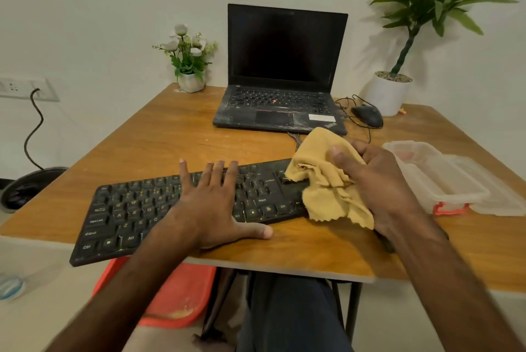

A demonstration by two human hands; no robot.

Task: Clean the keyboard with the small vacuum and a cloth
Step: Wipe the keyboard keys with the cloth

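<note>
Head view: lying slantwise along the near edge of the wooden table point(159, 135), black keyboard point(182, 209), its left end hanging past the edge at about seven o'clock. Pressing flat on its middle keys, left hand point(212, 206), fingers point(225, 174) spread and pointing to twelve o'clock, thumb stretched toward three o'clock onto the tabletop just beside the front edge. Bunching a yellow cloth point(327, 181) over the keyboard's right end, right hand point(378, 184), thumb and fingers closed around the fabric, loose folds hanging at nine o'clock from the palm and touching the keys. Standing open at twelve o'clock, laptop point(281, 78); at three o'clock, clear plastic container point(438, 178).
</note>
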